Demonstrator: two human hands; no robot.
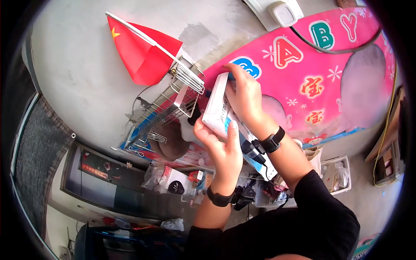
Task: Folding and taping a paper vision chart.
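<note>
A slim white box (215,102) with dark print and a blue patch on its side is held up in front of the wall, tilted. My left hand (221,149) grips its lower end, thumb on one side and fingers on the other. Around its upper end curl the fingers of my right hand (246,93); a small dark-blue thing shows beneath them, too hidden to name. Just left of the box is a metal wire rack (173,97) on the wall. Both wrists wear black bands with small devices.
A red flag (143,54) on a white pole leans out from the rack. Behind my hands spreads a pink poster (294,78), crossed by a dark cable from a white plug (284,13). Below stand a white bin (348,175), packages (175,182) and a dark glass-topped cabinet (99,173).
</note>
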